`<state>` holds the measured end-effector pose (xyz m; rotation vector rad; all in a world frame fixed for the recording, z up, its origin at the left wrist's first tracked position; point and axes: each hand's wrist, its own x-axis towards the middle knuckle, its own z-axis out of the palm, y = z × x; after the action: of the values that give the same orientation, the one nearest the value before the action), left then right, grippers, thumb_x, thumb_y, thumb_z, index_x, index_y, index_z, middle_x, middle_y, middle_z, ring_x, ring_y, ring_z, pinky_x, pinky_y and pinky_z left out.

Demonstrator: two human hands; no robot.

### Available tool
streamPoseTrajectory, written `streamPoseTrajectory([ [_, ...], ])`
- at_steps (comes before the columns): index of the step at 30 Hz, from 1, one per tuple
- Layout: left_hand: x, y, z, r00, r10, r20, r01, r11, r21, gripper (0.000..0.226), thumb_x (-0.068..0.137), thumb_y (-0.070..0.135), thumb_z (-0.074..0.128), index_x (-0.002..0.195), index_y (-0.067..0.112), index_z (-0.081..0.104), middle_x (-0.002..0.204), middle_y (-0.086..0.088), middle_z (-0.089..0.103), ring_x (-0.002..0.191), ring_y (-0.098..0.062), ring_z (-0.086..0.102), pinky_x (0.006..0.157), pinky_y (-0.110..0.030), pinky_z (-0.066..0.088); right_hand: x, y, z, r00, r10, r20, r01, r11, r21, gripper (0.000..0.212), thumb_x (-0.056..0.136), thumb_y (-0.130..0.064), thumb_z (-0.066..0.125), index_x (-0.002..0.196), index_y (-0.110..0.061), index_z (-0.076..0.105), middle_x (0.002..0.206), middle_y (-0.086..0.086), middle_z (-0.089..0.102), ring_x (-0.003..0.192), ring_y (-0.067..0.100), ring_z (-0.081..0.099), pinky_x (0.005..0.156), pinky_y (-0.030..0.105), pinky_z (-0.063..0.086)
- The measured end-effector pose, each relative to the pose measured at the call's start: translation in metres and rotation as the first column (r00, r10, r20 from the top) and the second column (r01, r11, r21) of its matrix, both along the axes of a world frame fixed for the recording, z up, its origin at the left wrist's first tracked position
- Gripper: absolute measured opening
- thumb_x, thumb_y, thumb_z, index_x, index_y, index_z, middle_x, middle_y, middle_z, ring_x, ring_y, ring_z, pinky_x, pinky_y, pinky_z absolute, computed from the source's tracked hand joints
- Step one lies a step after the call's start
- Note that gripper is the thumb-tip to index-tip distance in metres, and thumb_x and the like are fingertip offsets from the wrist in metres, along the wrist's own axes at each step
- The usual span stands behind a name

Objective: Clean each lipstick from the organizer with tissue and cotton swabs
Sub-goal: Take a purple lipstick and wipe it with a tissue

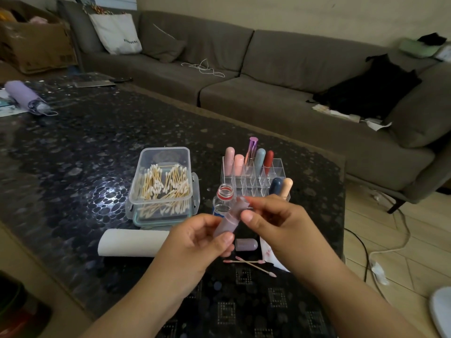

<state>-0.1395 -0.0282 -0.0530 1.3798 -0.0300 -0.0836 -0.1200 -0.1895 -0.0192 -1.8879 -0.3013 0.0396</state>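
My left hand [202, 236] grips the lower end of an uncapped lilac lipstick tube [228, 222], tilted up to the right. My right hand [271, 215] pinches the tube's upper end between thumb and fingers; whether a swab is in that pinch is hidden. The lilac cap [246, 244] lies on the table below. Two used, pink-stained cotton swabs [251, 263] lie crossed beside a stained tissue [271, 254]. Behind stands the clear organizer [253, 178] with several lipsticks. A clear box of cotton swabs [162, 186] is left of it.
A small open bottle [223, 200] stands just behind my hands. A white tissue roll [131, 242] lies left of my left hand. A lilac folded umbrella [25, 97] lies far left. The table's right edge drops to a floor with cables; a grey sofa runs behind.
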Motion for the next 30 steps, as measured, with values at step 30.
streamPoseTrajectory([
  [30,-0.005,-0.008,-0.002,0.987,-0.161,0.01,0.158,0.952,-0.262,0.032,0.064,0.041,0.077,0.07,0.014,0.062,0.063,-0.005,0.057,0.062,-0.013,0.061,0.062,-0.026,0.051,-0.009,0.008,0.012,1.0,-0.007,0.028,0.002,0.986,0.168,0.031,0.072,-0.033,0.061,0.095,-0.017,0.074,0.094,0.001,0.07,0.092,0.01,0.067,0.084,0.02,0.051],
])
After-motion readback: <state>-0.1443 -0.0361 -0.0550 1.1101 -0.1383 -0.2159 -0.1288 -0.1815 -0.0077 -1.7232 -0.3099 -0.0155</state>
